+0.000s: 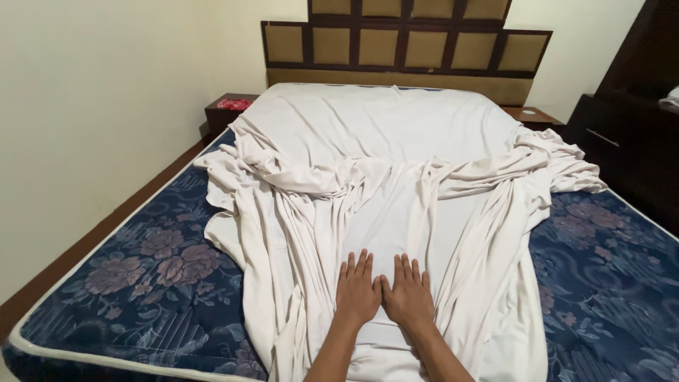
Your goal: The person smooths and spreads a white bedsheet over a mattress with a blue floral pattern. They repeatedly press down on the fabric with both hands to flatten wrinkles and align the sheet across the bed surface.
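A white bed sheet (382, 141) lies rumpled over a dark blue floral mattress (141, 276). Its far half is spread flat up to the headboard; its near half is bunched into long folds down the middle of the bed. My left hand (357, 290) and my right hand (409, 293) lie flat side by side on a smooth strip of the sheet near the foot of the bed. Their thumbs touch, the fingers are spread and point toward the headboard. Neither hand grips the cloth.
A brown padded headboard (403, 46) stands at the far wall. A dark bedside table (226, 113) with a red item (235, 104) sits at the far left, another bedside table (530, 114) at the far right. A dark cabinet (629, 134) stands along the right side.
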